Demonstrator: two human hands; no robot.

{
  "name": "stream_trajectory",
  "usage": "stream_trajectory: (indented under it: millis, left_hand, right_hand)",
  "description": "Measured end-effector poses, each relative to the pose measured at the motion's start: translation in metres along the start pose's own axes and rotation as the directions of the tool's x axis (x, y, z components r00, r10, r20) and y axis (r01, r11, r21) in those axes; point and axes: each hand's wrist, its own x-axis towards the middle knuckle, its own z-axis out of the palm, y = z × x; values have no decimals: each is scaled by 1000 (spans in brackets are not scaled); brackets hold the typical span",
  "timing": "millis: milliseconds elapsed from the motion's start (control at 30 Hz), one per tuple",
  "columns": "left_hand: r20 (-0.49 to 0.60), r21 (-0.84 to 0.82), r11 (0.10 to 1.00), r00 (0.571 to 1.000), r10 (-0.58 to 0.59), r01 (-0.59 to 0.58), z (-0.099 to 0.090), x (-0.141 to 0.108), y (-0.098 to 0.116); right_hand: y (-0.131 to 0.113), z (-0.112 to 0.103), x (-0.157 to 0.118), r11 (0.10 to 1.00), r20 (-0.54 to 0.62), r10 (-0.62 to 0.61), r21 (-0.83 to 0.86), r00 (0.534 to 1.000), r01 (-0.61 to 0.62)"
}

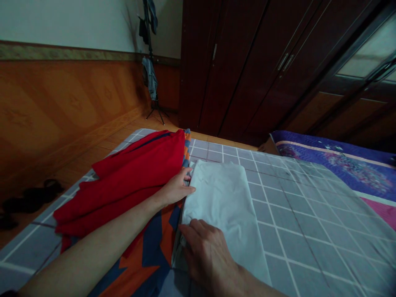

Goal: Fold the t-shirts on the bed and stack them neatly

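Observation:
A folded white cloth (221, 202) lies on the grey checked bed cover (287, 198). My left hand (177, 187) is at its upper left edge, thumb on top and fingers curled round the edge, closed on it. Lower down the same edge, my right hand (207, 243) has its fingers bent and pressed together on the cloth's side. Left of the white cloth a red garment (133, 177) is spread out, over an orange and blue patterned cloth (154, 247). My left forearm passes across both of these.
Dark wooden wardrobes (241, 62) stand beyond the bed. A coat stand (149, 45) with clothes is in the corner. Dark shoes (34, 196) lie on the floor at left. A purple floral bedspread (337, 161) is at the right.

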Motion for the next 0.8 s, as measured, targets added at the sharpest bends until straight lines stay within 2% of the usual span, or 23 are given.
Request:
stream_trajectory:
  millis: [100, 267, 433, 500, 567, 633, 733, 800]
  left_hand:
    - [-26, 97, 995, 999, 41, -38, 3, 3, -4]
    - [-97, 172, 981, 990, 106, -88, 7, 9, -8]
    - [-155, 283, 950, 971, 184, -135, 5, 10, -3]
    - [-176, 372, 918, 961, 211, -134, 4, 9, 1]
    - [-175, 512, 850, 953, 247, -127, 3, 5, 4]
    - [-160, 670, 730, 935, 315, -131, 4, 0, 8]
    - [-102, 819, 541, 880, 464, -191, 10, -11, 13]
    - [20, 847, 438, 842, 540, -301, 16, -18, 13]
  right_hand:
    - [-3, -1, -6, 999, 20, -51, 6, 999, 51]
    - [-4, 13, -9, 992, 67, -106, -60, 992, 110]
    - [-6, 17, -8, 989, 59, -115, -85, 992, 120]
    - [-7, 15, -10, 981, 53, -168, -87, 984, 172]
    - [-6, 11, -15, 966, 41, -238, -90, 970, 241]
    - [1, 3, -23, 960, 15, -269, -82, 963, 269]
    - [27, -12, -34, 976, -95, -217, -49, 972, 213]
    - [54, -19, -38, 985, -210, -171, -66, 963, 160]
